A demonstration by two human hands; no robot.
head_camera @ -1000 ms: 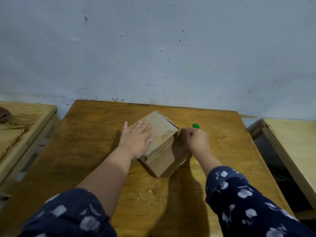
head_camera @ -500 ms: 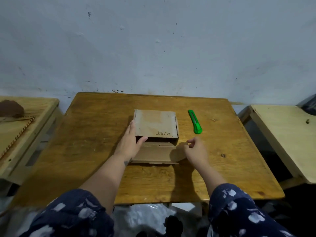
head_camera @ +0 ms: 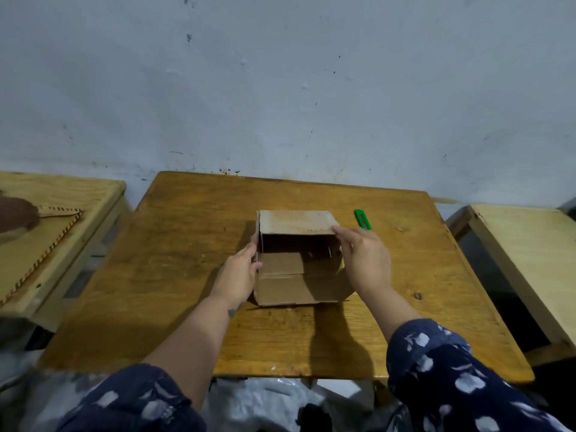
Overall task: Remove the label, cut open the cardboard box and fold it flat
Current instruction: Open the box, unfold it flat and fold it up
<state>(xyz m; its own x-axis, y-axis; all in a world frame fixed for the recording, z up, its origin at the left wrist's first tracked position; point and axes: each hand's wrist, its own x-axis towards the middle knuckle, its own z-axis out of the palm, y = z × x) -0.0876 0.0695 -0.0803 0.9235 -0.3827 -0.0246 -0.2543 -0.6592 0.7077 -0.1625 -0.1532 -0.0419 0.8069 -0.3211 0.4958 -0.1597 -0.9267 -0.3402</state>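
Cardboard box [head_camera: 297, 260]: centre of desk [head_camera: 174, 263], open side facing the person, near flap folded down flat. Left hand [head_camera: 238, 274], 9 o'clock: grip curled round the left wall. Right hand [head_camera: 366, 260], 3 o'clock: fingers pinching the top panel's right corner. Green cutter [head_camera: 362, 219]: 2 o'clock, just beyond the right hand.

Bare table [head_camera: 174, 275] is seen left, near and far of the cardboard box [head_camera: 296, 260], while passage on its far right is narrowed by a green cutter [head_camera: 362, 219].
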